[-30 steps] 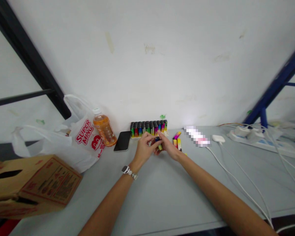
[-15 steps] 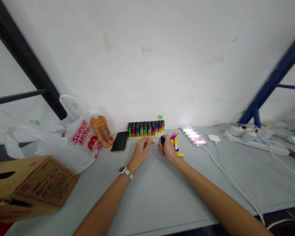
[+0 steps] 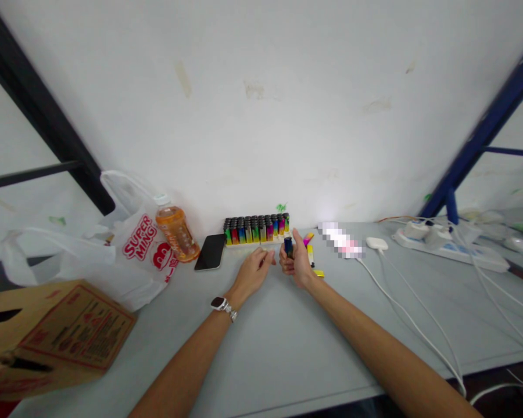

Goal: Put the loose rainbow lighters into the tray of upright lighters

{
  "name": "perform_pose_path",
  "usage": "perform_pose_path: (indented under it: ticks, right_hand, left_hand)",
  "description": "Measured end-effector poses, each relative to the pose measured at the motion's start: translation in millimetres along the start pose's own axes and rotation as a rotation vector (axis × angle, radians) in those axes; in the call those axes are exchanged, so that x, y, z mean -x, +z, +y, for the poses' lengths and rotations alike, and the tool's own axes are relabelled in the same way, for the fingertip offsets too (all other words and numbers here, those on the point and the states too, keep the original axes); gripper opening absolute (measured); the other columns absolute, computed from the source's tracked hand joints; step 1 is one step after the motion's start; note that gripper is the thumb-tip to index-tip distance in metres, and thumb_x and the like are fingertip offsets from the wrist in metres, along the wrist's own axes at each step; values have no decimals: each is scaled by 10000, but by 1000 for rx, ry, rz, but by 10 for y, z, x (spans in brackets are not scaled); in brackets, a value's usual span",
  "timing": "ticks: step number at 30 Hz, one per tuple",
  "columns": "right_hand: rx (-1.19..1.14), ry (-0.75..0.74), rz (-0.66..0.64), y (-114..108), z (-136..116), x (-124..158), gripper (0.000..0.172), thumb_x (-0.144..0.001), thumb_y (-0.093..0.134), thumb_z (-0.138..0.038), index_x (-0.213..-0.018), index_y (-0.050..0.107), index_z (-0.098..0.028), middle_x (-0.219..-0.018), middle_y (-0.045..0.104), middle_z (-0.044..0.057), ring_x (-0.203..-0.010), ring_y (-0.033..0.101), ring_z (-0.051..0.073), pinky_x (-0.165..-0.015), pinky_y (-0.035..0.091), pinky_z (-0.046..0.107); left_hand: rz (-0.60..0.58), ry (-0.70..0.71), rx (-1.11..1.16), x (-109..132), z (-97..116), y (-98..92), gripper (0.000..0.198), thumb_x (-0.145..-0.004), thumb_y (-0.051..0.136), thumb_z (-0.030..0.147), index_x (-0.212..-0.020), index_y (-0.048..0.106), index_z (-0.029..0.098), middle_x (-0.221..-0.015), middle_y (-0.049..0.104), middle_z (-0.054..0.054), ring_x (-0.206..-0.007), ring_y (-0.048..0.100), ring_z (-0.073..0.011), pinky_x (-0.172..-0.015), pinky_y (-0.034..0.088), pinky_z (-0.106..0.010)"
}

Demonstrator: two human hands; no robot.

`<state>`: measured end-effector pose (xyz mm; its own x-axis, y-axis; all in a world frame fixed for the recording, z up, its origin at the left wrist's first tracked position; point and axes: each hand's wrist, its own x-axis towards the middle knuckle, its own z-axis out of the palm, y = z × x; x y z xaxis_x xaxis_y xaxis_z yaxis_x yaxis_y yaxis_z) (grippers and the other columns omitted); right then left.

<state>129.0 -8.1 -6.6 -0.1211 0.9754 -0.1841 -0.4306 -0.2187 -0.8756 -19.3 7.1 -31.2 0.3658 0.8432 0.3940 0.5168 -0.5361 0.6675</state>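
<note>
My right hand [image 3: 298, 264] is closed round a small blue lighter [image 3: 288, 246], held upright with the thumb raised beside its top. My left hand [image 3: 253, 271], with a watch on the wrist, rests on the grey table [image 3: 270, 348] just left of it, fingers loosely stretched and holding nothing. Behind both hands a display tray of several multicoloured lighters [image 3: 256, 229] stands against the wall. A few loose lighters [image 3: 310, 248] lie on the table to the right of my right hand.
A black phone [image 3: 210, 252] lies left of the tray, beside an orange drink bottle [image 3: 174, 230] and a white plastic bag [image 3: 113, 255]. A cardboard box [image 3: 47, 331] sits at the near left. A white charger [image 3: 376, 243], cables and a power strip [image 3: 453, 248] occupy the right.
The hands were together on a lighter a second ago. They have parted: my right hand now holds the lighter upright alone, and my left hand has dropped to the table.
</note>
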Motion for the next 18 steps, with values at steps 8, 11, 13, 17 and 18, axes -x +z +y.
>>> perform_pose_path:
  ticks: [8, 11, 13, 17, 18]
  right_hand:
    - [52, -48, 130, 9, 62, -54, 517, -909, 340, -578, -535, 382, -223, -390, 236, -79, -336, 157, 67, -360, 87, 212]
    - [12, -54, 34, -6, 61, -62, 541, -842, 422, -709, -654, 515, -210, -423, 259, -95, -359, 211, 74, -360, 163, 206]
    - [21, -112, 6, -20, 48, -72, 544, -783, 508, -747, -804, 593, -210, -474, 345, -91, -399, 309, 88, -390, 285, 215]
    - [127, -317, 12, -101, -11, -113, 515, -727, 653, -693, -915, 625, -215, -602, 500, -60, -552, 490, 112, -581, 448, 258]
    - [184, -388, 27, -140, -33, -130, 490, -729, 671, -669, -902, 632, -212, -634, 539, -44, -596, 519, 122, -616, 453, 264]
  left_hand:
    - [-23, -11, 0, 2, -11, -3, 500, -1005, 327, 489, -775, 654, 187, -815, 570, -36, -786, 582, -179, -793, 431, -317]
    - [-38, -8, -12, 1, -17, 1, 492, -1007, 324, 479, -783, 650, 186, -819, 572, -35, -786, 575, -178, -776, 422, -312]
    - [-42, -9, -23, 1, -21, 4, 483, -1006, 327, 472, -781, 643, 184, -812, 568, -33, -771, 567, -174, -752, 414, -307]
    - [-56, -9, -40, 4, -16, 12, 421, -985, 395, 451, -785, 650, 183, -804, 556, -23, -720, 539, -158, -698, 399, -293]
    - [-64, -6, -49, 7, -13, 14, 396, -976, 421, 442, -784, 649, 183, -807, 555, -20, -704, 531, -152, -685, 394, -289]
